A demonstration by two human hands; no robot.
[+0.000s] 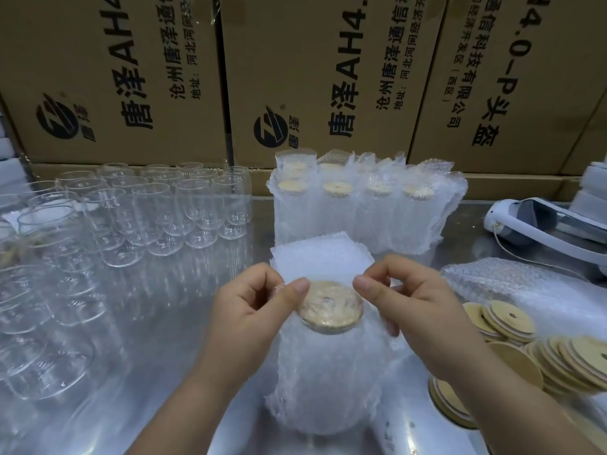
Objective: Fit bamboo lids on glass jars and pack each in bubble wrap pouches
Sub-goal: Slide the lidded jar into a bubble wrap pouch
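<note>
Hands at the mouth of a pouch. The left hand [253, 310] and right hand [410, 300] were held apart, each pinching the edge of the bubble wrap pouch [323, 254] between thumb and forefinger, one on either side of the bamboo lid [330, 307]. The pouch stood on the metal table [184, 339] with its opening upward and its far flap rising behind the lid. Inside it, the glass jar [325, 389] stood upright, long axis vertical, base on the table. The lid was seated on the jar's rim, its flat face and small centre hole turned up.

Just to the right lay a pile of loose lids [512, 323], with flat empty pouches [512, 280] behind them. Beyond the hands stood a block of wrapped jars [361, 211], each upright in its own pouch with a lid showing at the top. To the left stood rows of bare jars [157, 208], open mouths up. Printed cardboard boxes [328, 77] formed the back wall, and a white headset [542, 221] rested at the far right.
</note>
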